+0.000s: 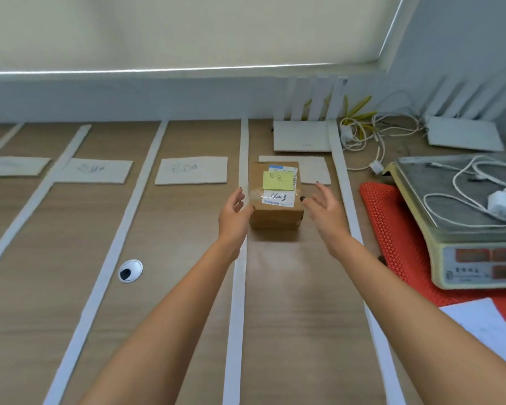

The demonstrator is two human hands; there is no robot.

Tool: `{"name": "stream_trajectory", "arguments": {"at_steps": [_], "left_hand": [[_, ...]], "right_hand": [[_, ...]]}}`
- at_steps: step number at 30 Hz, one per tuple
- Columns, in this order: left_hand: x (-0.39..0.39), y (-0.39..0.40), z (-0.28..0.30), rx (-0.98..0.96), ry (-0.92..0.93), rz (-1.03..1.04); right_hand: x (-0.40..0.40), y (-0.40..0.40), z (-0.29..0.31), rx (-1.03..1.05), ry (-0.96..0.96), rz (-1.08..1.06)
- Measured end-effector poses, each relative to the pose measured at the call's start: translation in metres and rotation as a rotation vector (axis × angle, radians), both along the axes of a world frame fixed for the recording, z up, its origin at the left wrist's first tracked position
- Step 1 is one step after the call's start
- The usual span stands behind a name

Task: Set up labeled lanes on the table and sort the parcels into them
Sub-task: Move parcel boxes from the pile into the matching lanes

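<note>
Our left hand [233, 210] touches the small brown cardboard parcel with the yellow sticky note [276, 197] with relaxed fingers, while our right hand [324, 206] hovers open just beside it, gripping nothing. The parcel sits on the wooden counter [298, 287] in the rightmost lane, covering part of the pale label card [316, 169]. We reckon it could end up hiding that label, or a nudge could slide it onto the white strip [240, 273].

Two bare forearms in frame, no sleeves visible up to the bottom edge. No watch, rings, bracelets or gloves on the left hand [233, 210] or the right hand [325, 206]. Fingernails look dark, likely polish, seen on a left fingertip and on the right thumb and a right fingertip.
</note>
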State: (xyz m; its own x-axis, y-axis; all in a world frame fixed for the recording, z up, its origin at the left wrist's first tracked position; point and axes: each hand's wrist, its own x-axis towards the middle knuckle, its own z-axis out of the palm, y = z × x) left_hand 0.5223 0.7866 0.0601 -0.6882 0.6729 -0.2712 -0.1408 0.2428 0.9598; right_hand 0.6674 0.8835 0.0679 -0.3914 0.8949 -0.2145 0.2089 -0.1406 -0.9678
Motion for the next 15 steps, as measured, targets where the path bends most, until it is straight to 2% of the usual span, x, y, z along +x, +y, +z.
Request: {"name": "stream_trajectory", "arguments": {"at_steps": [8,15], "left_hand": [[0.003,-0.101,0.044,0.024,0.099,-0.096],[-0.058,-0.207,0.068,0.101,0.167,-0.167]], "right_hand": [[-0.005,-0.103,0.039,0.029,0.02,0.078],[-0.075,-0.202,0.059,0.169,-0.042,0.173]]}}
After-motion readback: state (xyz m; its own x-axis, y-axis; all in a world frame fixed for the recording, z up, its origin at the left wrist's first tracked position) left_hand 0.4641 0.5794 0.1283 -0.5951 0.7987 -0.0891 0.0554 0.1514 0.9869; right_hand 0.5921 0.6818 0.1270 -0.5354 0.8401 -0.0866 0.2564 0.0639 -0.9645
